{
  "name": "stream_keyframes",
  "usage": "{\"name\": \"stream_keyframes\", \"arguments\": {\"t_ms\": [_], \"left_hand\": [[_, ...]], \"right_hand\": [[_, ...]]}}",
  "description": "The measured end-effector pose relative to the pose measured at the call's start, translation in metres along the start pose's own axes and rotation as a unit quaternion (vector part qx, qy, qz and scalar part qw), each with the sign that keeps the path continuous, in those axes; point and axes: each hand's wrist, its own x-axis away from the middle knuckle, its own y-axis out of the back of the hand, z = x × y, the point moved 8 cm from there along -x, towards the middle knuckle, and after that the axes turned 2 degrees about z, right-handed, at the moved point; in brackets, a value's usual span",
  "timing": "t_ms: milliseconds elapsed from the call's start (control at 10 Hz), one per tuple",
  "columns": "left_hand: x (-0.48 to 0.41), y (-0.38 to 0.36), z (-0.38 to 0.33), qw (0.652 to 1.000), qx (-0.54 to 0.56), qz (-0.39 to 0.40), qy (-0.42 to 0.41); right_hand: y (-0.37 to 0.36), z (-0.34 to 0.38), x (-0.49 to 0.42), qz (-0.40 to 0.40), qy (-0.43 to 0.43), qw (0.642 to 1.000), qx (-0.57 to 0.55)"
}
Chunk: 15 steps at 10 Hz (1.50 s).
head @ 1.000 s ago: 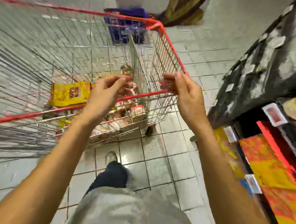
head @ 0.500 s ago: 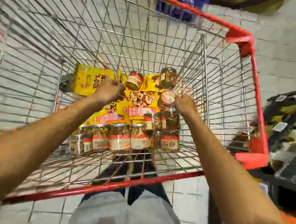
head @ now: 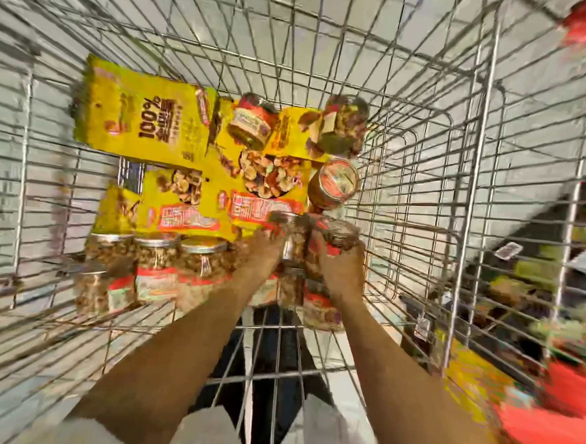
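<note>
I look down into a wire shopping cart. Both my arms reach into it. My left hand grips a clear jar of nuts with a red label. Right beside it, my right hand grips a second nut jar. The two jars touch near the cart's bottom right. The picture is blurred, so finger positions are only roughly visible.
A row of nut jars stands along the near side of the cart. Yellow snack bags lie flat on the floor of the cart, with three loose jars on them. Store shelves stand at the right.
A second ago both hands hovered above the cart's handle. They went down into the cart, and now both have closed round jars at the right end of the row.
</note>
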Motion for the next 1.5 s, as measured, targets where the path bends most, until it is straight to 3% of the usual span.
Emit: {"name": "stream_keyframes", "arguments": {"t_ms": [100, 200, 300, 400, 500, 600, 700, 800, 900, 1000, 1100, 1200, 1300, 1400, 1500], "left_hand": [[-0.035, -0.006, 0.014, 1.0, 0.021, -0.012, 0.005], [-0.03, 0.008, 0.01, 0.996, 0.082, 0.028, 0.007], [-0.012, 0.029, 0.002, 0.989, 0.127, 0.074, 0.018], [0.038, 0.062, -0.037, 0.968, 0.188, 0.164, -0.03], [0.083, 0.082, -0.075, 0.947, 0.206, 0.233, -0.081], [0.147, 0.102, -0.116, 0.918, 0.219, 0.29, -0.161], [0.194, 0.099, -0.134, 0.897, 0.21, 0.337, -0.196], [0.261, 0.072, -0.144, 0.867, 0.199, 0.412, -0.196], [0.295, 0.049, -0.142, 0.851, 0.189, 0.447, -0.2], [0.353, -0.003, -0.12, 0.812, 0.167, 0.529, -0.184], [0.389, -0.044, -0.09, 0.787, 0.162, 0.582, -0.128], [0.415, -0.112, -0.041, 0.799, 0.161, 0.575, -0.075], [0.457, -0.172, 0.009, 0.732, 0.142, 0.664, -0.05], [0.507, -0.256, 0.09, 0.716, 0.103, 0.69, -0.02], [0.518, -0.3, 0.124, 0.735, 0.119, 0.664, -0.07]], "right_hand": [[-0.004, -0.008, -0.018, -0.016, -0.021, 1.0, -0.015], [-0.007, -0.003, -0.017, 0.018, -0.019, 0.998, -0.057], [-0.006, 0.015, -0.013, 0.051, -0.003, 0.994, -0.093], [0.008, 0.069, 0.018, 0.107, 0.019, 0.977, -0.183], [0.03, 0.108, 0.051, 0.138, 0.053, 0.948, -0.28], [0.073, 0.141, 0.129, 0.207, 0.083, 0.874, -0.431], [0.101, 0.147, 0.18, 0.225, 0.114, 0.841, -0.479], [0.141, 0.131, 0.239, 0.216, 0.139, 0.773, -0.58], [0.168, 0.107, 0.266, 0.184, 0.162, 0.728, -0.64], [0.212, 0.047, 0.3, 0.113, 0.182, 0.666, -0.714], [0.239, -0.002, 0.321, 0.069, 0.196, 0.632, -0.747], [0.277, -0.074, 0.355, 0.025, 0.235, 0.603, -0.762], [0.302, -0.139, 0.381, -0.015, 0.239, 0.592, -0.769], [0.337, -0.246, 0.42, -0.062, 0.244, 0.572, -0.781], [0.358, -0.313, 0.445, -0.099, 0.243, 0.563, -0.784]]}}
